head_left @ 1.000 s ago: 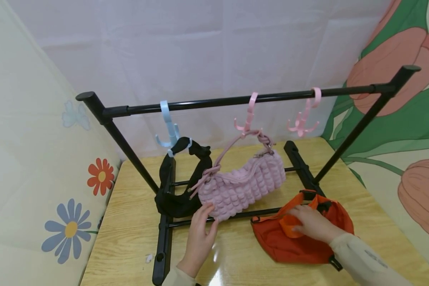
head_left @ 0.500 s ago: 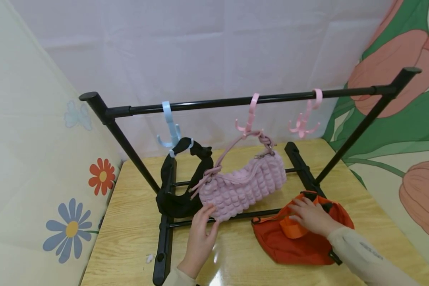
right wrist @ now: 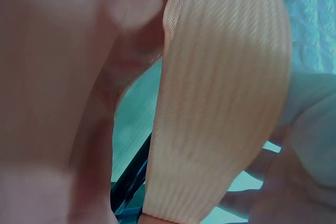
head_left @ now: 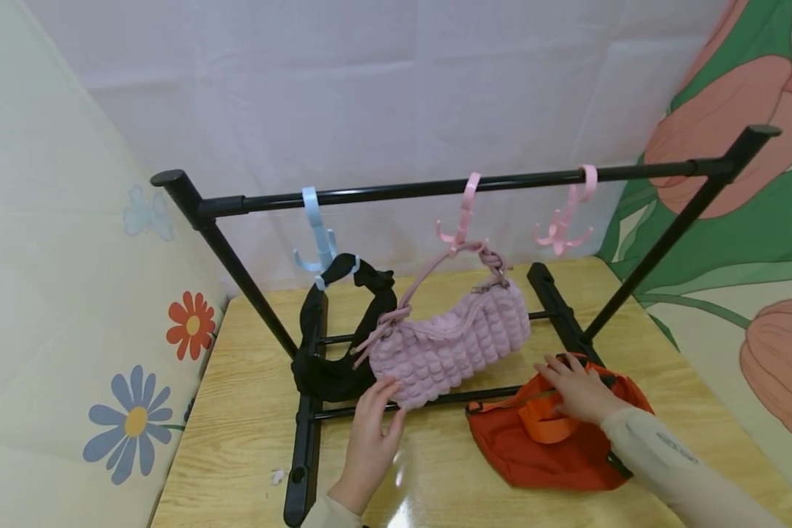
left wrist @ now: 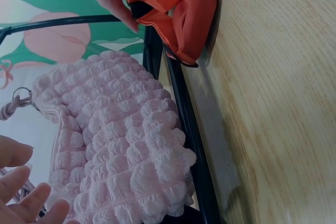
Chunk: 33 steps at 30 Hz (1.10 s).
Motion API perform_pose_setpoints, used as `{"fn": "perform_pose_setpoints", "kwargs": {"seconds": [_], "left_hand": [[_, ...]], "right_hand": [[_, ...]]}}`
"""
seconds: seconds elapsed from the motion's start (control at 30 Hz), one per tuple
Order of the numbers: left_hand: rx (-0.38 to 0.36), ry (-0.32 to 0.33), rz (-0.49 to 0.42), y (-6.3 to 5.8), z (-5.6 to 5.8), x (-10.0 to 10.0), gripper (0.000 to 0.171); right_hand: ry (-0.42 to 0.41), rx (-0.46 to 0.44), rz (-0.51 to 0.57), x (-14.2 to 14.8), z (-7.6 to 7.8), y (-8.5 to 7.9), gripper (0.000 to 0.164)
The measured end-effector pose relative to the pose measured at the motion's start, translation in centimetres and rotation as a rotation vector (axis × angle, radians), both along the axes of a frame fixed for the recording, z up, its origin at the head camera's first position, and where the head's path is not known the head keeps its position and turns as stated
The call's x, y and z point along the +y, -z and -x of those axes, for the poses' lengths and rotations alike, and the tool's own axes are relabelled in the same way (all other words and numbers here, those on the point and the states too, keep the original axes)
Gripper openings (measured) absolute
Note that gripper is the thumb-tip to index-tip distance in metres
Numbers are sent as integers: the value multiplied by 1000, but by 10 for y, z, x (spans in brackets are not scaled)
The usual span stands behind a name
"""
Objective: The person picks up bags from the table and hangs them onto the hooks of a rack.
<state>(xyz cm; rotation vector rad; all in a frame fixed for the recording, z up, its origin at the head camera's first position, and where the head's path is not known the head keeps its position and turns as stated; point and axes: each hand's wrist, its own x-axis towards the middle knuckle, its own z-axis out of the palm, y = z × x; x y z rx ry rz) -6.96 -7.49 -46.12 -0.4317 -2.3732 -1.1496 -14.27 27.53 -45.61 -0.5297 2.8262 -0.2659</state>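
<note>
In the head view, my left hand (head_left: 372,444) is at the lower left corner of a lilac puffy handbag (head_left: 452,341), fingertips against or just beside it. The bag hangs tilted by its knotted strap from a pink hook (head_left: 464,213). My right hand (head_left: 581,389) lies over the top of an orange-red bag (head_left: 541,462) on the table, fingers extended and spread. An orange webbing strap (head_left: 548,422) loops out beneath that hand. Up close in the right wrist view, the webbing strap (right wrist: 220,93) covers much of the frame. Part of the right palm is hidden.
A black garment rack (head_left: 396,193) spans the wooden table (head_left: 237,440). From its bar hang a blue hook (head_left: 314,227) with a black bag (head_left: 336,378) on it and another pink hook (head_left: 561,220) at the right. Patterned cloths stand left and right.
My right hand has slid slightly forward and right across the orange-red bag, its fingers spreading and uncovering more of the webbing strap. My left hand stays by the lilac handbag.
</note>
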Motion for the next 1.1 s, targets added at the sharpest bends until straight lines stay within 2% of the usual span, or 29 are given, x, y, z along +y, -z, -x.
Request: {"fn": "perform_pose_setpoints", "kwargs": {"seconds": [0.13,0.27,0.43,0.57,0.7,0.83,0.97,1.1], "left_hand": [[15,-1,1,0,0,0,37],[11,-1,0,0,0,0,37],[12,-3,2,1,0,1,37],[43,-2,4,2,1,1,37],[57,8,1,1,3,3,37],[61,15,-3,0,3,6,36],[78,12,0,0,3,8,34],[77,9,2,0,3,8,33]], "right_hand": [[0,12,-29,4,5,1,71],[-13,47,-77,5,7,1,64],[-7,68,-116,8,12,0,38],[-18,125,-79,12,12,-2,16],[-42,208,-37,14,11,-3,23],[-65,260,-40,12,12,-2,29],[-81,271,-49,12,12,-1,32],[-89,250,-7,13,10,-1,31]]}}
